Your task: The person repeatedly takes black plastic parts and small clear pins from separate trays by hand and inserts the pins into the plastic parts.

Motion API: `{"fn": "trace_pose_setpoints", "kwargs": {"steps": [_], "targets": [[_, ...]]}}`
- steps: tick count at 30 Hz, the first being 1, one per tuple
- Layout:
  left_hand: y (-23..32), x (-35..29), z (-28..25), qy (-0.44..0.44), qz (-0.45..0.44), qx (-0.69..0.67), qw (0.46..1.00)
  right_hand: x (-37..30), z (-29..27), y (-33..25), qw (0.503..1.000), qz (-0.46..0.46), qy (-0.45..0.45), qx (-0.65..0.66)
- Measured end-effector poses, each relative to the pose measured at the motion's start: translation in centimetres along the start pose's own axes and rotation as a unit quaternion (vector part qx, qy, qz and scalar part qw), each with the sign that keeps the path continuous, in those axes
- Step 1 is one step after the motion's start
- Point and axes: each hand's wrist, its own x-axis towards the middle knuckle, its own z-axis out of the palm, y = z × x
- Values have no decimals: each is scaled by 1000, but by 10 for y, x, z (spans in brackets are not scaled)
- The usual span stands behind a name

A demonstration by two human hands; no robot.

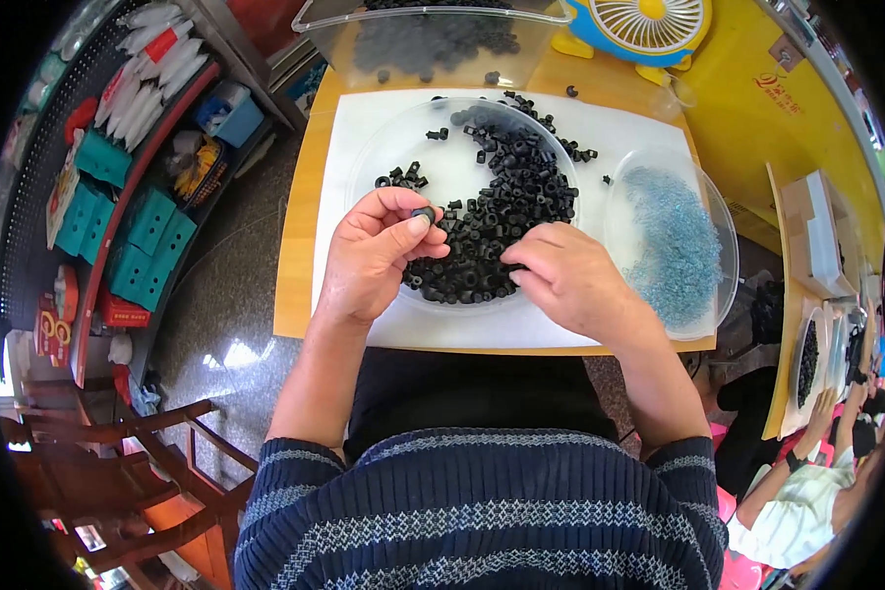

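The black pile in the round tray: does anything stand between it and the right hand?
Nothing visible does: the right hand is at the lower right part of the black pile.

Red lettering (779,94), slanted, its first sign largest, on yellow panel (752,133) past the table's (297,285) far right corner; small, bent by lens. Off the table's left edge, on shelving: red box (54,332) with two pale-yellow ring marks; second red box (124,312), faint pale print, too small to read.
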Motion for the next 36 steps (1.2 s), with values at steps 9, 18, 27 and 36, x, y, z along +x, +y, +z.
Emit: {"fn": "trace_pose_setpoints", "kwargs": {"steps": [9, 18, 27, 36], "targets": [[-4, -2, -4, -6, 10, 4, 1000, 24, 0, 7, 992, 19, -118, -35], [-5, -2, -4, -23, 7, 11, 1000, 73, 33, 23, 976, -12, -88, -200], [-5, -2, -4, -31, 7, 23, 999, 71, 35, 18, 986, -26, -40, -160], [-5, 0, 6, -3, 3, 80, 997, 41, 21, 17, 982, 87, 79, 149]]}}
